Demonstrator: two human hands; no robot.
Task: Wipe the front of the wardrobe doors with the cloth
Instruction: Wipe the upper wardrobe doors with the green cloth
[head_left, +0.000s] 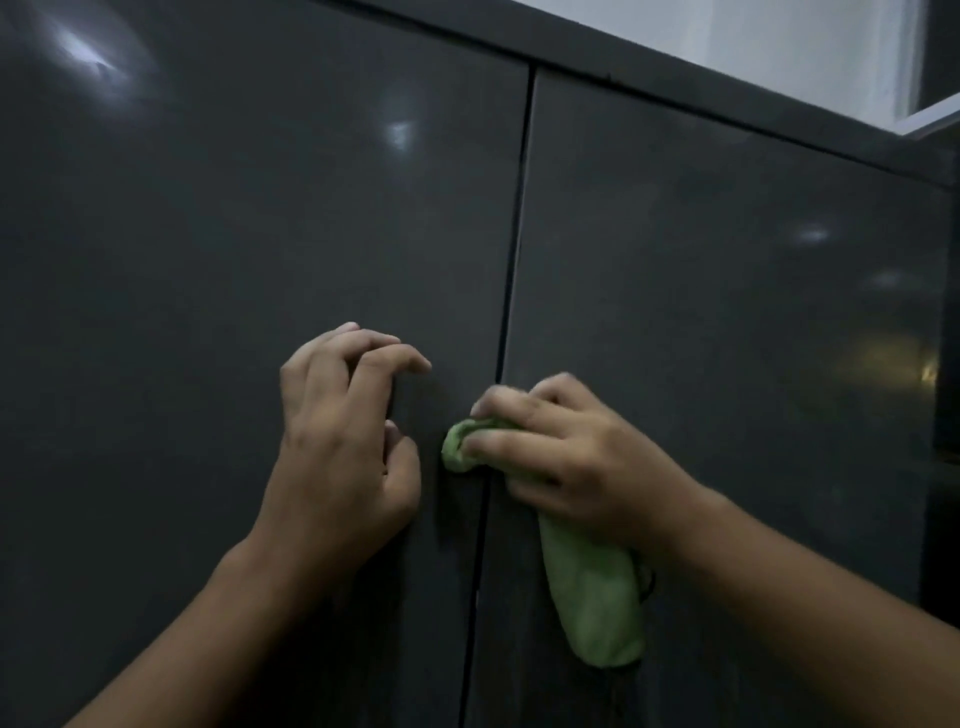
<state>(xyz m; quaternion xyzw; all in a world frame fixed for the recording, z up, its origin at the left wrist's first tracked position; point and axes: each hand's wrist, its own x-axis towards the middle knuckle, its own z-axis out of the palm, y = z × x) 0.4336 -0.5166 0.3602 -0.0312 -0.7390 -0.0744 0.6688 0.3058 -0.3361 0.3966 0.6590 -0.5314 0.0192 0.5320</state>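
Two glossy dark grey wardrobe doors fill the view, the left door (234, 234) and the right door (727, 312), split by a thin vertical gap. My right hand (571, 452) grips a bunched green cloth (597, 597) and presses it on the gap between the doors; the cloth's loose end hangs down below the hand. My left hand (343, 441) rests on the left door just left of the gap, with its fingers bent and nothing in it.
The wardrobe's top edge (727, 98) runs diagonally across the upper right, with a pale wall or ceiling (779, 31) above it. A darker panel (948, 364) borders the right door's edge. Light reflections dot both doors.
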